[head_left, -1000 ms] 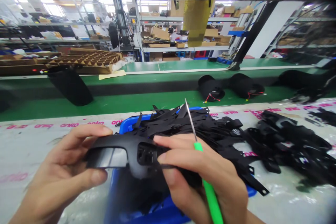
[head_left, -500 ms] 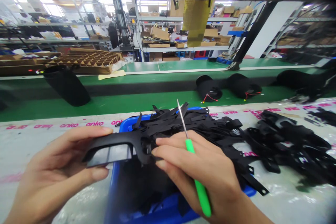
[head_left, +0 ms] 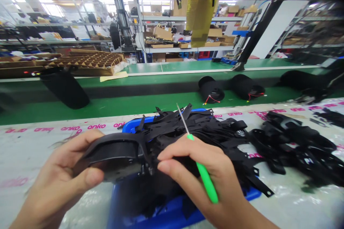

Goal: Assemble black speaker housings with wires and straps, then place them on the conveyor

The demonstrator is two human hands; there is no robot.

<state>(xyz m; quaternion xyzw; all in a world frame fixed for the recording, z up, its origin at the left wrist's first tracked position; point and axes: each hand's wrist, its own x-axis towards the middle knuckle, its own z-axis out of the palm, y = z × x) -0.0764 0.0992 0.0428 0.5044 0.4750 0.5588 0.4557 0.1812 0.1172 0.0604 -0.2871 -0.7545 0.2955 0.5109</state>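
Note:
My left hand (head_left: pixel 64 175) grips the left end of a curved black plastic part (head_left: pixel 115 141), thumb below and fingers above. The part is tilted, with its dark hollow side and small posts at its right end facing me. My right hand (head_left: pixel 225 171) holds a green-handled screwdriver (head_left: pixel 208 182), its thin metal shaft pointing up and away. The thumb and forefinger of that hand are close together just right of the part, a small gap off. Whether anything sits between these fingertips cannot be made out. Below both hands is a blue bin (head_left: pixel 127 127) heaped with black strap-like pieces (head_left: pixel 174 127).
More black parts (head_left: pixel 292 136) lie piled on the plastic-covered table to the right. Black cylinders (head_left: pixel 66 89) stand or lie on the green surface behind, two with red wires (head_left: pixel 212 98). A cardboard divider tray (head_left: pixel 88 61) sits at the back left. A dark beam crosses overhead.
The black part has been rotated in my left hand, so its hollow side now shows. My right fingertips have come away from its right end, with the screwdriver still in hand.

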